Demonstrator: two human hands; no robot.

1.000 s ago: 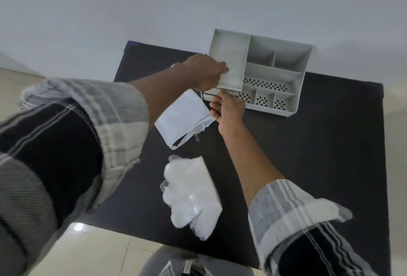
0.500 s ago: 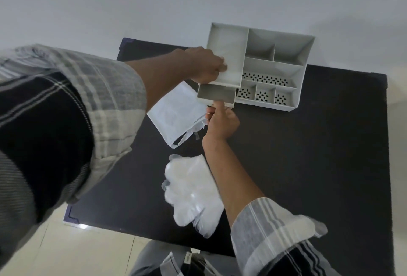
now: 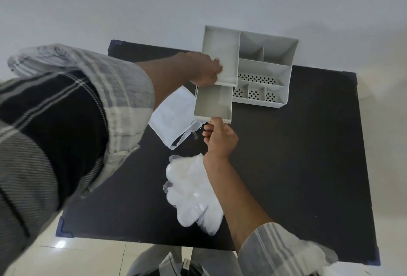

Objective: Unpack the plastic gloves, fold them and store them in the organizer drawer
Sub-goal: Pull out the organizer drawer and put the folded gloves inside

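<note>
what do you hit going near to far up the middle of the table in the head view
pile of plastic gloves → right hand → open drawer → left hand on the organizer's edge → organizer

No legible text, labels, brands, numbers or signs on any surface in view. Nothing readable to record.
</note>
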